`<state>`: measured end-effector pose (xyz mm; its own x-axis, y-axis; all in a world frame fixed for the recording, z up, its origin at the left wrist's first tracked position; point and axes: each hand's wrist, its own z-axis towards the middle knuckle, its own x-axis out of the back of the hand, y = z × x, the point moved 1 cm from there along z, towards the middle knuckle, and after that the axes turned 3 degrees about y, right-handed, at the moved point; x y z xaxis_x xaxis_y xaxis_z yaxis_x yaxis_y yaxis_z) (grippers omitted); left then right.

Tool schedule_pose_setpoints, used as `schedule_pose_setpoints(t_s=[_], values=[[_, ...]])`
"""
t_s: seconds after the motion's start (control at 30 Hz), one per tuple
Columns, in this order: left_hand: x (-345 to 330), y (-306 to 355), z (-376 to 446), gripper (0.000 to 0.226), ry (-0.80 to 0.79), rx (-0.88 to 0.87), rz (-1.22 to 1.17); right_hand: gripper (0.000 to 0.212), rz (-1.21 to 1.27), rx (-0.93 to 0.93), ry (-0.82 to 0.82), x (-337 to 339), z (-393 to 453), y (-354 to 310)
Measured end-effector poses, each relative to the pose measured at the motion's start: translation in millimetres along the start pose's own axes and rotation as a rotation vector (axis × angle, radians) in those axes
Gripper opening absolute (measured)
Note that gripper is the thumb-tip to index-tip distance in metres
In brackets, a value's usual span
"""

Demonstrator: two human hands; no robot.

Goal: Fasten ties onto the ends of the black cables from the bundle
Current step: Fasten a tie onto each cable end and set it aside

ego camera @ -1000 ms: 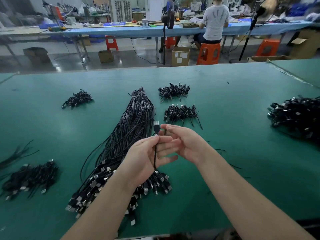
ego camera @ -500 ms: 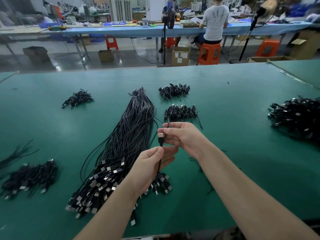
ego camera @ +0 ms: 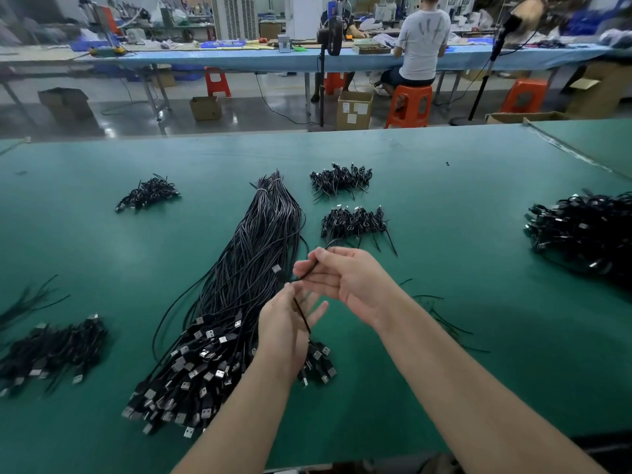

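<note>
Head view: green table point(ego camera: 461, 206) (wide mat, seam at right) carries long bundle point(ego camera: 253, 268) at centre, small tied piles around; left hand point(ego camera: 284, 333) pinches black cable point(ego camera: 302, 316) above bundle; right hand point(ego camera: 345, 278) curls fingers round same cable, plug point(ego camera: 277, 271) between them; behind, blue bench point(ego camera: 239, 58), orange stools point(ego camera: 408, 106), cardboard boxes point(ego camera: 354, 109), seated person point(ego camera: 422, 39).

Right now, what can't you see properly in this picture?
Head view only:
- Tie on the held cable: too thin to tell.
- Left hand fingertips: turned away, grip partly hidden.
- Cable's connector: blurred.
- Right pile: cut off by the frame edge.
- Bundle near end: partly behind the left forearm.
</note>
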<state>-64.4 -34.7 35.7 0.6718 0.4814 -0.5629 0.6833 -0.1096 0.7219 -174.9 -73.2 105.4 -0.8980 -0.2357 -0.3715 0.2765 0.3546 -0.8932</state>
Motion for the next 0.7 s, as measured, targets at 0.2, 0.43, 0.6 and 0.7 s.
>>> schedule_pose_setpoints(t_s=[0.2,0.43,0.6,0.7], values=[[-15.0,26.1,11.9,0.031,0.054,0.118,-0.171,0.018,-0.026,-0.021,-0.068,2.4,-6.2,19.2],[-30.3,48.5,20.7,0.035,0.050,0.060,-0.197,0.032,0.294,-0.045,-0.163,12.5,-11.7,38.1],[-38.0,51.1,17.9,0.034,-0.074,-0.038,-0.183,0.024,0.565,-0.125,0.048,13.2,-10.5,59.1],[-37.0,55.5,20.0,0.031,-0.133,-0.085,-0.201,0.015,0.578,-0.205,0.183,11.1,-10.8,68.5]])
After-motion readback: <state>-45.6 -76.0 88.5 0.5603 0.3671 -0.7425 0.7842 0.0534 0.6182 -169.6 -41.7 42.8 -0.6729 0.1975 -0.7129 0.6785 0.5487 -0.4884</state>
